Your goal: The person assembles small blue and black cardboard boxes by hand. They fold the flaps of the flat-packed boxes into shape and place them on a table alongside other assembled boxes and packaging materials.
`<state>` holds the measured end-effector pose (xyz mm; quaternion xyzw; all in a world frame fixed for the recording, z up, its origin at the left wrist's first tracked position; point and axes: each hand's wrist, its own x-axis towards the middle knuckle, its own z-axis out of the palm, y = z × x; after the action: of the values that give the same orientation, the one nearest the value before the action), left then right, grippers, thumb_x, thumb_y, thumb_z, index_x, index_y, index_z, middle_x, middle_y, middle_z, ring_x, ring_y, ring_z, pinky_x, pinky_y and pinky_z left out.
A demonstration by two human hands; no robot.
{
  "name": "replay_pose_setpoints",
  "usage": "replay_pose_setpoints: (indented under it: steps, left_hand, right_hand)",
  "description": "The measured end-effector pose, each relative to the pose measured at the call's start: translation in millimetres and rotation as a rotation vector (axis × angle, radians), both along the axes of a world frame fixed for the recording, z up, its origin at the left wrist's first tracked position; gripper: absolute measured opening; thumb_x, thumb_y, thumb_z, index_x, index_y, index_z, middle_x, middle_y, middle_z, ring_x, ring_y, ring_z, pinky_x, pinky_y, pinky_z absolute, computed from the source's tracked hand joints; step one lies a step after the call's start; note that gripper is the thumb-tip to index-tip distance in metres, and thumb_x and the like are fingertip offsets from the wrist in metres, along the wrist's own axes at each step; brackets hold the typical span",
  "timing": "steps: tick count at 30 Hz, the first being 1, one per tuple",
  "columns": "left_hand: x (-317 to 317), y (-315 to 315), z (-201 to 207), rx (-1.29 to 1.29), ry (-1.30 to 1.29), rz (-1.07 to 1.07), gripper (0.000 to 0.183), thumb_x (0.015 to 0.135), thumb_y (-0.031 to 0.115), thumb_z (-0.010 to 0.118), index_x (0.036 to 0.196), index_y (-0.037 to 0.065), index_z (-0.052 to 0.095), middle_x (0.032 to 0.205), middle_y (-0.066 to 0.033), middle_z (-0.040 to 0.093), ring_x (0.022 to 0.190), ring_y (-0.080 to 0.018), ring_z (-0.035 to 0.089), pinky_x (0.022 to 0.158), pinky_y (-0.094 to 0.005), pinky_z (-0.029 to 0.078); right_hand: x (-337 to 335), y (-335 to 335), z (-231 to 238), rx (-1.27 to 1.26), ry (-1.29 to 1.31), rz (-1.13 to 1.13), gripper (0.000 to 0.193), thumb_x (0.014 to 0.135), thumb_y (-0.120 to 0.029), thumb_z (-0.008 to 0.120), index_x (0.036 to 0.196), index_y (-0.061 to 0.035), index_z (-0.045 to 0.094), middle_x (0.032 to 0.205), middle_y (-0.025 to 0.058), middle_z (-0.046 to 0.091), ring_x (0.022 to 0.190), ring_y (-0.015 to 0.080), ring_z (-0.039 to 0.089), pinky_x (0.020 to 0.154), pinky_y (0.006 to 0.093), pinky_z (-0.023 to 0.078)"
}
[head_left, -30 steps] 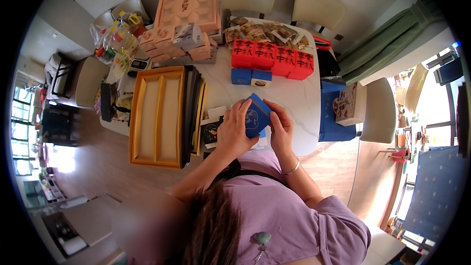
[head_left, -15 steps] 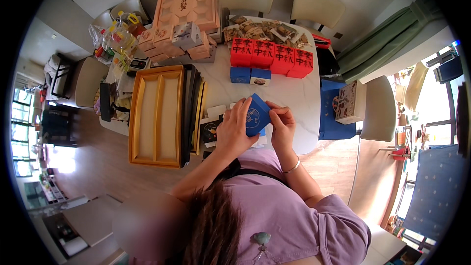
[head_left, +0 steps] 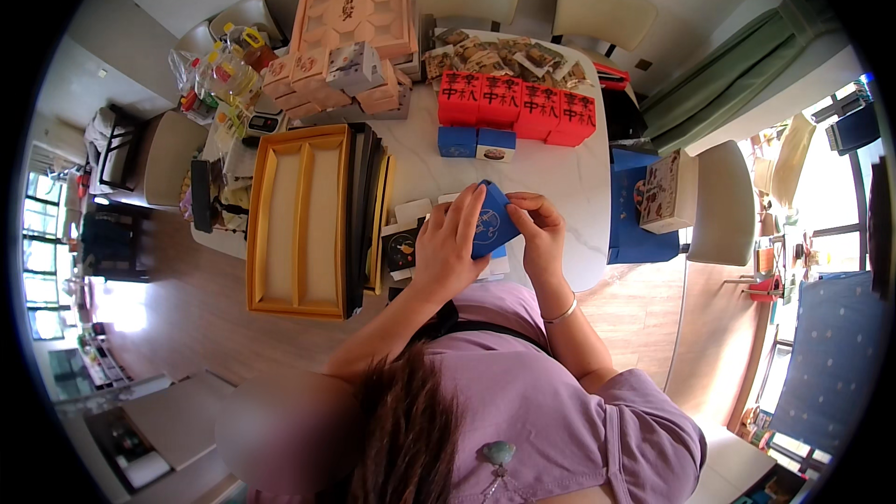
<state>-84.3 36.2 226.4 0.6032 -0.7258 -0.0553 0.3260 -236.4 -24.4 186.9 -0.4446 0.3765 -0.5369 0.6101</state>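
A small blue cardboard box [head_left: 491, 227] with a pale line drawing on its face is held up over the table's near edge. My left hand [head_left: 446, 241] is wrapped round its left side. At its upper right edge my right hand [head_left: 539, 229] pinches the card between thumb and fingers. Just below and left of the box, partly behind my left hand, lie flat black and white card pieces [head_left: 403, 247]. Two small finished-looking boxes, one blue [head_left: 457, 142] and one blue and white [head_left: 496, 146], stand beyond my hands.
Red boxes [head_left: 513, 105] stand in a row behind, with small wrapped packets [head_left: 495, 56] farther back. At the left are a gold divided tray [head_left: 254, 224], stacked pink boxes [head_left: 373, 9] and bottles [head_left: 229, 73]. A blue bag [head_left: 635, 247] sits at the right on a chair.
The blue box has tilted slightly in my hands, and its top edge looks more closed over. My right fingers have shifted a little along its upper right edge.
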Motion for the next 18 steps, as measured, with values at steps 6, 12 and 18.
replay_pose_setpoints:
  steps: [6, 12, 18]
  left_hand:
    - [-1.0, 1.5, 2.8, 0.171, 0.085, 0.069, 0.102, 0.057, 0.021, 0.084, 0.146, 0.016, 0.033, 0.124, -0.0162, 0.048, 0.102, -0.038, 0.06, 0.075, -0.044, 0.055]
    - [0.5, 1.4, -1.0, 0.203, 0.156, 0.104, 0.093, 0.059, 0.024, 0.085, 0.139, 0.02, 0.039, 0.119, -0.0182, 0.047, 0.098, -0.0398, 0.061, 0.073, -0.0452, 0.055]
    - [1.7, 3.0, -3.5, 0.209, 0.195, 0.121, 0.083, 0.06, 0.022, 0.084, 0.132, 0.019, 0.043, 0.12, -0.0184, 0.047, 0.101, -0.0401, 0.06, 0.074, -0.0453, 0.055]
  right_hand:
    - [2.2, 12.9, -2.0, -0.212, 0.137, 0.199, 0.042, 0.087, -0.002, 0.066, 0.128, -0.0014, 0.057, 0.138, 0.0154, 0.048, 0.123, 0.0223, 0.051, 0.086, 0.031, 0.052]
    - [7.9, 24.6, -2.0, -0.243, 0.352, 0.147, 0.052, 0.082, -0.009, 0.073, 0.13, -0.0073, 0.053, 0.144, 0.0165, 0.043, 0.122, 0.0296, 0.053, 0.083, 0.0356, 0.055]
    - [6.9, 22.2, -4.0, -0.456, 0.54, 0.096, 0.045, 0.08, -0.008, 0.074, 0.122, -0.0063, 0.059, 0.135, 0.015, 0.051, 0.116, 0.0282, 0.058, 0.079, 0.0333, 0.056]
